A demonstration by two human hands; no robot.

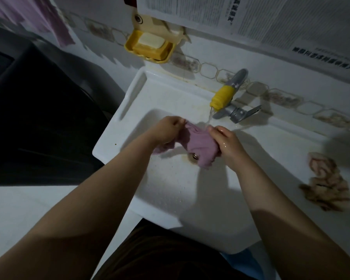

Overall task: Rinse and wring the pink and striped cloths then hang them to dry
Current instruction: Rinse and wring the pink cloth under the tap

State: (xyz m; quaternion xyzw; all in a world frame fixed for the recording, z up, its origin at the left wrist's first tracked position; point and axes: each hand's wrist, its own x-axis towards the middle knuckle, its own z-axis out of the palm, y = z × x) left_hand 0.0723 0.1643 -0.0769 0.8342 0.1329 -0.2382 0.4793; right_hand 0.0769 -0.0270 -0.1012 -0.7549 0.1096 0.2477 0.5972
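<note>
**Pink cloth under the running tap**

Pink cloth (198, 143) stretches between my hands over the sink (164, 195), its long axis running left to right. My left hand (168, 129) and right hand (225, 142) each grip an end. Striped cloth (325, 182) waits on the tabletop, nearer my right. Wall print is unreadable.

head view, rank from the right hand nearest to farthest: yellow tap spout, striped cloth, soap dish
From the right hand:
1. yellow tap spout, just above it at the back of the sink.
2. striped cloth, out to the right on the counter.
3. soap dish, up on the wall, to the left.
</note>
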